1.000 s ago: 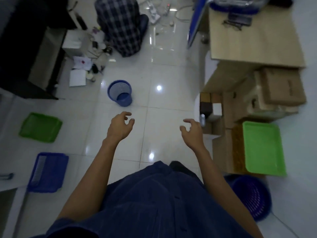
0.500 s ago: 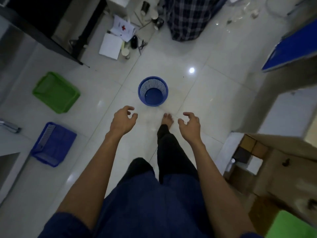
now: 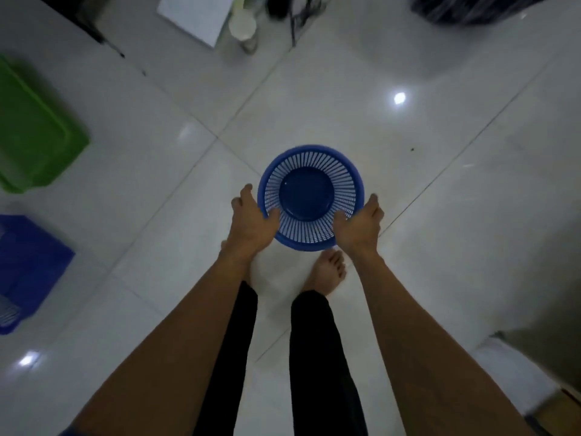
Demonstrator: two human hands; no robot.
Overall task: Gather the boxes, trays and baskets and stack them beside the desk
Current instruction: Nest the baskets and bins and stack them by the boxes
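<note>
Blue basket (image 3: 306,196) is right between the person's two hands, low down over the white floor (image 3: 440,215), just in front of the bare feet. I cannot tell if it is on the tiles or a tiny bit up. The left hand (image 3: 251,221) has the rim on one side and the right hand (image 3: 358,229) has the rim on the other side. On each hand the thumb is tucked inside and the fingers go down the outside, so both hands pinch the rim.

It looks like thin plastic with slits all round (like a little bin for paper), and nothing is in it. So I think it is very light. The wall with the slits will likely bend if it is squeezed hard, but the rim is thicker and the round bottom is solid. The rim looks like the best place to hold, and two sides at once should keep it from tipping. One hand could likely carry it too. Plastic is smooth, so a loose pinch might slip.

Far out past the left hand lies a green tray (image 3: 37,130), and closer to the person a blue tray (image 3: 28,272). They look like stiff, light plastic as well. Nobody is holding them, so I think a lot of the job is left.
</note>
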